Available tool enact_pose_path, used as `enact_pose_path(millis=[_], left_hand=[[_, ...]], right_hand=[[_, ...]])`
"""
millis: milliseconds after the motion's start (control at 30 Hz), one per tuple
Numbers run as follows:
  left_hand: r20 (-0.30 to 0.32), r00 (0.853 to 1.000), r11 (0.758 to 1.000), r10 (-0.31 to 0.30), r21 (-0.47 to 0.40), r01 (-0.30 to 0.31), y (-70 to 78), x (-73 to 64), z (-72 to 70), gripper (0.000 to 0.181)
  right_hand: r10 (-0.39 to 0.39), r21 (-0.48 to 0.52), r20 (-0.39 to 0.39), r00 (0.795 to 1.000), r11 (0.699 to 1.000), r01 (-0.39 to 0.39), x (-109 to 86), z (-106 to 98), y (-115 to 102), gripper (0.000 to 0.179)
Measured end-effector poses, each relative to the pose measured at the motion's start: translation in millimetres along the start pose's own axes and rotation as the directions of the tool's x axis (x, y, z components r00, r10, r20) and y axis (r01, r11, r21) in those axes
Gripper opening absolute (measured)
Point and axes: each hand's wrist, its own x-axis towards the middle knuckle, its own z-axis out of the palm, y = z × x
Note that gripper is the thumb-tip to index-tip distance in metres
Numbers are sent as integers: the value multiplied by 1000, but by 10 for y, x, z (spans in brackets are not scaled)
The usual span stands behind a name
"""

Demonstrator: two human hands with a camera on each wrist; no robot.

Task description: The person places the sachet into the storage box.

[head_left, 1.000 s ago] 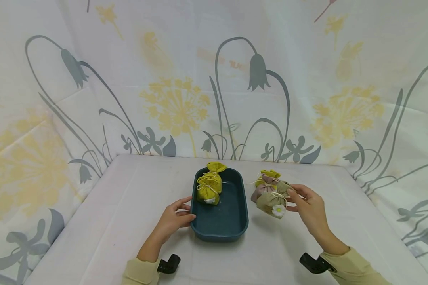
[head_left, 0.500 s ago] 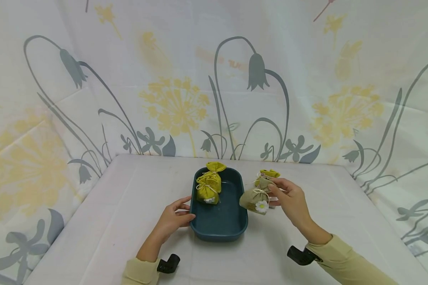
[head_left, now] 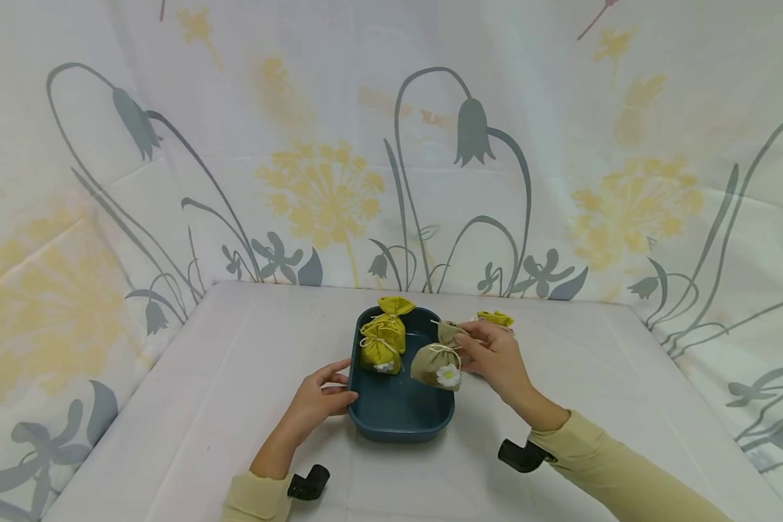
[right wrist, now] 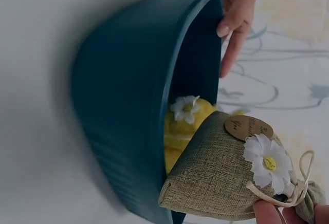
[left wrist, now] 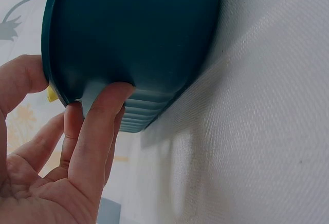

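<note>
A khaki drawstring sachet (head_left: pixel 436 366) with a white daisy (right wrist: pixel 267 163) and a round brown tag hangs over the right side of a dark teal plastic tub (head_left: pixel 401 428). My right hand (head_left: pixel 499 359) pinches the sachet by its gathered neck, above the tie. Two yellow-green sachets (head_left: pixel 381 351) stand inside the tub along its left wall, one behind the other. My left hand (head_left: pixel 322 395) holds the tub's left side, the thumb (left wrist: pixel 23 77) over the rim and the fingers (left wrist: pixel 97 126) against the outer wall.
Another yellow-green sachet (head_left: pixel 494 317) stands on the white-covered table (head_left: pixel 202 406) right of the tub, mostly hidden behind my right hand. A flower-printed cloth (head_left: pixel 326 188) rises at the back and along both sides.
My right hand has carried the khaki sachet leftward, from beside the other sachets on the right to over the tub. My left hand and the tub have stayed put.
</note>
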Motion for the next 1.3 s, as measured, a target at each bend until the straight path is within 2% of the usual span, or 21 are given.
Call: enact_pose_path(millis=[167, 300, 533, 833, 1033, 1300], left_hand=[[2, 1000, 1000, -5, 2, 5, 12, 4, 5, 60], [9, 1000, 1000, -2, 5, 2, 12, 3, 5, 60], [13, 1000, 1000, 9, 8, -9, 38, -18, 2, 60], [16, 1000, 1000, 18, -3, -18, 44, -20, 9, 60], [17, 1000, 1000, 11, 5, -11, 34, -18, -9, 61], [32, 999, 1000, 17, -4, -17, 11, -19, -18, 61]], right_hand=[[-6, -40, 13, 1000, 999, 6, 73, 127, -10, 25], [18, -88, 22, 1000, 996, -16, 104, 243, -5, 22], [84, -17, 88, 993, 996, -83, 168, 447, 42, 20], [110, 6, 167, 980, 994, -113, 238, 660, 37, 18], [160, 15, 225, 961, 986, -168, 280, 755, 20, 16], [211, 38, 240, 948, 973, -227, 294, 871, 92, 17]])
